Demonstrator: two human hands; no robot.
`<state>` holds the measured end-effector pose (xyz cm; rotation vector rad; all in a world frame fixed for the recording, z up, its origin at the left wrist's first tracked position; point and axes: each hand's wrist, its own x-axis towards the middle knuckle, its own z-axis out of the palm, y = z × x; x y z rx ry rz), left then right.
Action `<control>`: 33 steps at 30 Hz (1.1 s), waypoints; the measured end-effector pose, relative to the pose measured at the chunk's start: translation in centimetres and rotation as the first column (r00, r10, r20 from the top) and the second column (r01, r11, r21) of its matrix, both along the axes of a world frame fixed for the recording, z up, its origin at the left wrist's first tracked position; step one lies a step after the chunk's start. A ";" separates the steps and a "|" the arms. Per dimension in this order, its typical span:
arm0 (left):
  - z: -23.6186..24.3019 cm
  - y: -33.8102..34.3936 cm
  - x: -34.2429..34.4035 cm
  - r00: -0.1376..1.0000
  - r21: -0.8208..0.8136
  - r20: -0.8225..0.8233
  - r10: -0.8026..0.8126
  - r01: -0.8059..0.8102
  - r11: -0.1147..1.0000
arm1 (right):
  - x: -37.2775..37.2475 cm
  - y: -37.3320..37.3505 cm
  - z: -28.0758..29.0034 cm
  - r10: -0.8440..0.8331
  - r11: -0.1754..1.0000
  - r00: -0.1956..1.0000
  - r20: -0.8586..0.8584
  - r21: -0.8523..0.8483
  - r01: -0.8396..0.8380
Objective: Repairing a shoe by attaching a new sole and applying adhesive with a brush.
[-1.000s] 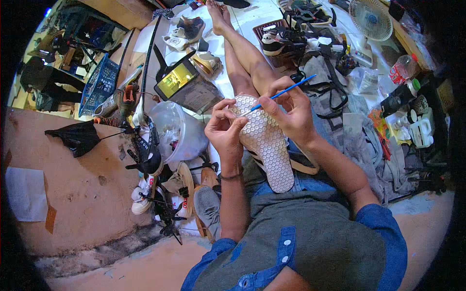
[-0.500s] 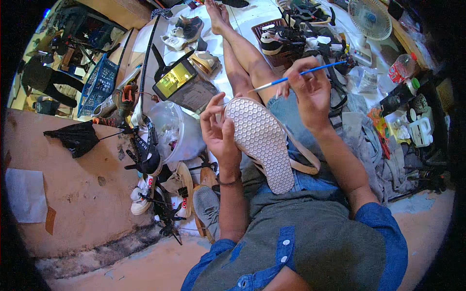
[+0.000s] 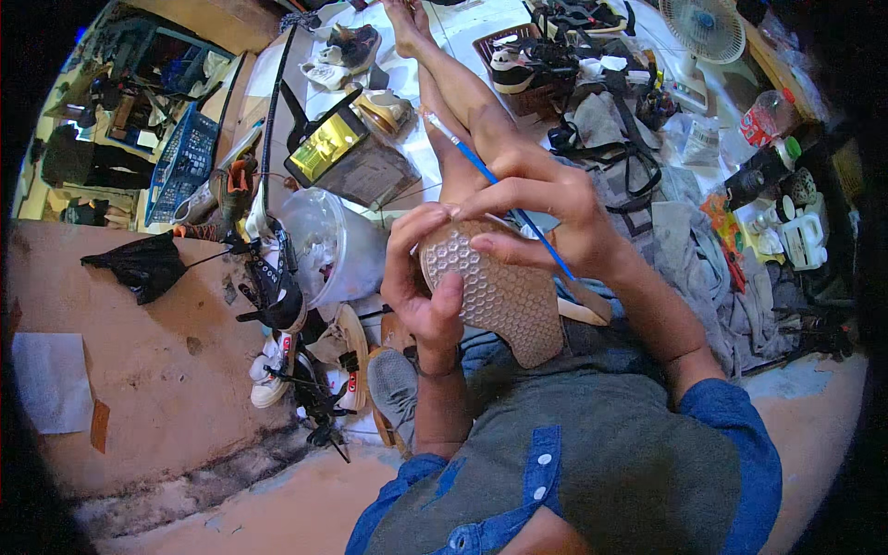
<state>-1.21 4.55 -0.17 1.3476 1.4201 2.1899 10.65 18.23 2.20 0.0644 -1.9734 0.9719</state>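
Observation:
A pale shoe sole (image 3: 495, 287) with a honeycomb tread lies tilted over my lap, tread side up. My left hand (image 3: 421, 277) is closed around its toe end, thumb on the tread and fingers over the far edge. At that same toe end my right hand (image 3: 546, 208) presses its fingertips and thumb to the rim. A slim blue paintbrush (image 3: 479, 166) is tucked between the right fingers, bristles toward the upper left, away from the sole. Beside the sole's right side, a light curved strip (image 3: 583, 310) sticks out; how it joins the sole is hidden.
Left of my arm stand a clear plastic tub (image 3: 347, 250) and several shoes (image 3: 268, 365). A square tin (image 3: 347, 153) sits beyond them. On the right are grey cloths (image 3: 703, 268), bottles and a white jug (image 3: 805, 240); a fan (image 3: 700, 32) stands farther back.
My right hand has come down and left onto the sole's toe end. The paintbrush has swung from nearly level to a steep slant. The sole has tipped.

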 end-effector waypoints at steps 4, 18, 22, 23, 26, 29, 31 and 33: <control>0.0 -0.1 0.1 0.996 -0.023 -0.092 0.012 -0.015 1.000 | 0.5 -0.5 0.3 -0.016 0.996 1.000 0.003 0.092 0.016; 0.1 -0.1 0.2 0.995 0.046 -0.093 -0.019 0.023 0.999 | 0.9 -0.7 1.2 -0.043 0.979 0.999 -0.016 0.196 0.046; 0.3 0.0 0.3 0.996 0.043 -0.086 -0.035 0.039 0.998 | 1.2 -1.3 1.4 0.003 1.000 1.000 0.023 -0.004 -0.003; 0.0 0.0 0.1 0.996 0.046 -0.084 -0.037 0.041 0.998 | 1.4 -1.3 1.3 0.035 0.995 0.997 0.064 -0.091 -0.029; 0.4 0.3 -0.3 0.948 0.161 0.226 -0.224 0.191 0.968 | 1.9 -1.6 1.8 0.061 0.988 0.996 0.072 -0.145 -0.050; 3.3 2.3 -2.8 0.987 0.122 0.081 -0.141 0.131 0.984 | 1.9 -1.9 2.0 0.059 0.996 0.998 0.017 -0.067 -0.058; 5.8 3.4 -3.3 0.974 0.129 0.058 -0.220 0.211 0.969 | 1.9 -2.2 2.2 0.067 0.995 0.998 0.017 -0.078 -0.066; 6.9 4.3 -4.6 0.953 0.133 0.034 -0.300 0.293 0.947 | 2.1 -2.1 2.4 0.095 0.993 0.995 0.014 -0.073 -0.094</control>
